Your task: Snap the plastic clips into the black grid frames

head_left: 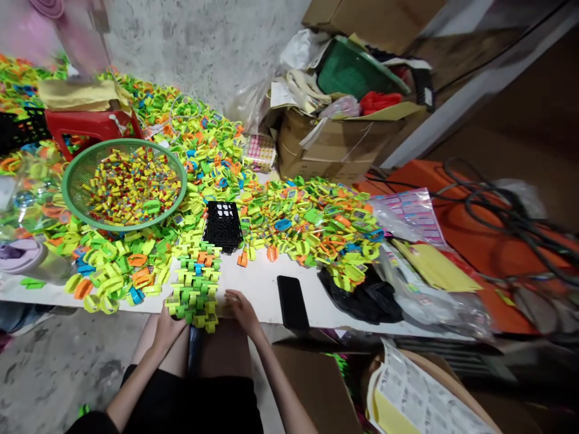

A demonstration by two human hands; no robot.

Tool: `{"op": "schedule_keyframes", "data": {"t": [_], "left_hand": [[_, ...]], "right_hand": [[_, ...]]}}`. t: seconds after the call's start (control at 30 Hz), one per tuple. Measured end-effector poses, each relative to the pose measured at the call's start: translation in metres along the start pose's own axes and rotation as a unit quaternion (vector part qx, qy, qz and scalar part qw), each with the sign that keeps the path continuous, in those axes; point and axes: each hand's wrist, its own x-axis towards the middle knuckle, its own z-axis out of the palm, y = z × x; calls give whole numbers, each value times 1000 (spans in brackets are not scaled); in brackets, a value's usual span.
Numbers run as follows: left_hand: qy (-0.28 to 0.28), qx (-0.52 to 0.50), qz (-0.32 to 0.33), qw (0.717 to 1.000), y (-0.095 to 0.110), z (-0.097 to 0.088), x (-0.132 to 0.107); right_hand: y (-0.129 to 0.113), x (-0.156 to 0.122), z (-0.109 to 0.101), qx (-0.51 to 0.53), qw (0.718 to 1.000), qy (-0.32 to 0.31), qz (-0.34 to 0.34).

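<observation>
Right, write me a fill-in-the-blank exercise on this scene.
The round green plastic basket holds small plastic pieces, mostly red and ____.
Of bare left hand and bare right hand, the ____ touches the mostly yellow-green plastic block.
The crumpled black bag lies to the ____ of the flat black phone.

Missing words: yellow; left; right.

2 hands; 1 phone; 1 stool; plas. pcs uncountable

Free tabletop, right hand to phone
</observation>
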Motion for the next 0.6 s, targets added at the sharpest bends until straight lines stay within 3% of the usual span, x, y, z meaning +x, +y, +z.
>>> {"op": "schedule_keyframes", "data": {"t": [0.13,0.23,0.4,0.6], "left_hand": [[-12,19,13,1000,-16,-1,-2],[-18,24,12,999,-24,-2,-4],[-13,36,6,999,-21,0,5],[-21,50,-24,998,-16,8,23]], "right_hand": [[-38,46,-22,-85,979,104,-154],[-70,90,-33,-203,942,101,-247],[-86,145,-35,-344,894,67,-278],[-72,151,-46,-350,885,95,-292]]}}
